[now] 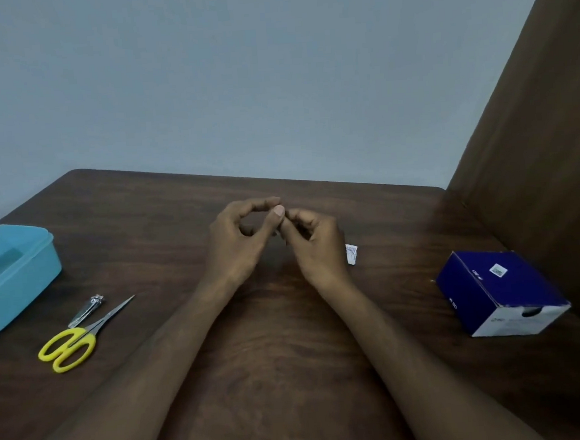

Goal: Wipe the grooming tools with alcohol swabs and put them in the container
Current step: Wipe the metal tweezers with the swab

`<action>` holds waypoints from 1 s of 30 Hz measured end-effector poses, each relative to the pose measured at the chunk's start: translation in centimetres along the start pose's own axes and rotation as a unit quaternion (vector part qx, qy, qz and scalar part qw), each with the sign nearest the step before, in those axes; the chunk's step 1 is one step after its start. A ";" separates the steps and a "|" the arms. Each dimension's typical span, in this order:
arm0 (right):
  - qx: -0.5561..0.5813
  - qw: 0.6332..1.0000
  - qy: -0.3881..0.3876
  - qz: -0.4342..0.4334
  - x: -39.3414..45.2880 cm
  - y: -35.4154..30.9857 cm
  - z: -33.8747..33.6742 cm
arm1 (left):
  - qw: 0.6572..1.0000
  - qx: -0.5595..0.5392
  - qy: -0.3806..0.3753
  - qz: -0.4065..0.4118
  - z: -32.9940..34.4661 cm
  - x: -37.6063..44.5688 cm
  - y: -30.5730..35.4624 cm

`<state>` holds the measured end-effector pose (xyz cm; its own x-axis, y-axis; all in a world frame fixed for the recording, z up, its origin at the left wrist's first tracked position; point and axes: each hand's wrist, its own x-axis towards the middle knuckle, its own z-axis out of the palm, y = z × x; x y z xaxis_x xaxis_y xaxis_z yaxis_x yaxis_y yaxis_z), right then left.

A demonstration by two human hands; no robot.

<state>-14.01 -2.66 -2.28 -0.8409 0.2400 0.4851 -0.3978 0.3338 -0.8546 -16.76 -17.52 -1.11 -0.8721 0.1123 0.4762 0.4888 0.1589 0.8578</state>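
My left hand [238, 237] and my right hand [314, 242] meet above the middle of the dark wooden table [291, 357], fingertips pinched together and touching. Whatever lies between the fingers is hidden. A small white printed wrapper [351, 254] shows just right of my right hand; I cannot tell whether it is held or lying on the table. Yellow-handled scissors [74, 341] and a metal nail clipper [87, 309] lie side by side at the left. Behind them, at the left edge, stands the open light-blue container [41, 268].
A dark blue and white cardboard box [499, 291] sits at the right of the table. A brown panel [543, 133] rises along the table's right side. A pale blue wall is behind the far edge.
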 end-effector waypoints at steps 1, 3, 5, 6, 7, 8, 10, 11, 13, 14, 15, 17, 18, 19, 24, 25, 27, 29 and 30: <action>-0.013 1.000 -0.006 -0.003 0.0 0.0 0.1 | 1.000 -0.010 0.001 -0.004 0.1 0.0 0.0; -0.012 1.000 -0.011 0.006 0.1 0.2 -0.1 | 1.000 -0.020 0.017 0.000 0.1 0.1 0.0; -0.005 1.000 -0.022 0.015 0.2 0.3 -0.2 | 0.998 -0.048 0.027 -0.008 0.0 0.3 -0.2; -0.004 0.999 -0.028 0.018 0.1 0.3 -0.2 | 0.997 -0.066 0.027 -0.016 -0.1 0.4 -0.3; -0.004 0.999 -0.034 0.018 0.0 0.2 -0.2 | 0.996 -0.080 0.024 -0.022 -0.1 0.4 -0.4; -0.004 0.999 -0.038 0.018 0.0 0.2 -0.2 | 0.995 -0.090 0.022 -0.023 -0.1 0.4 -0.4; 0.001 0.999 -0.040 0.026 0.1 0.2 -0.3 | 0.994 -0.103 0.022 -0.021 0.0 0.4 -0.3; 0.009 0.999 -0.038 0.033 0.2 0.2 -0.3 | 0.994 -0.106 0.028 -0.019 0.1 0.4 -0.2; 0.049 0.997 -0.034 0.051 0.3 0.2 -0.4 | 0.992 -0.110 0.059 -0.022 0.1 0.6 -0.1; 0.078 0.995 -0.031 0.061 0.3 0.2 -0.5 | 0.989 -0.117 0.081 -0.031 0.1 0.7 -0.1; 0.104 0.992 -0.029 0.068 0.3 0.2 -0.5 | 0.985 -0.131 0.102 -0.042 0.0 0.7 -0.1; 0.132 0.988 -0.027 0.079 0.2 0.2 -0.4 | 0.976 -0.167 0.123 -0.063 -0.2 0.8 0.0; 0.137 0.987 -0.029 0.081 0.3 0.3 -0.4 | 0.973 -0.179 0.126 -0.070 -0.2 0.8 0.0; 0.139 0.986 -0.032 0.083 0.3 0.3 -0.3 | 0.972 -0.185 0.128 -0.073 -0.2 0.8 0.0; 0.123 0.986 -0.054 0.095 0.3 0.4 -0.4 | 0.964 -0.204 0.133 -0.105 -0.3 1.1 0.1; 0.118 0.987 -0.057 0.097 0.3 0.4 -0.4 | 0.962 -0.213 0.127 -0.117 -0.3 1.1 0.2; 0.090 0.989 -0.053 0.104 0.3 0.4 -0.4 | 0.959 -0.222 0.121 -0.128 -0.4 1.1 0.3; 0.057 0.991 -0.032 0.114 0.2 0.3 -0.3 | 0.960 -0.218 0.120 -0.126 -0.5 1.0 0.4; 0.046 0.992 -0.017 0.116 0.1 0.2 -0.3 | 0.960 -0.220 0.117 -0.124 -0.5 1.0 0.5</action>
<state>-14.13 -2.31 -2.35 -0.9250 0.2697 0.2677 -0.2222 0.1876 -0.9568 -17.35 -17.82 -0.13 -0.9667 -0.1072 0.2325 0.2539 -0.2838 0.9247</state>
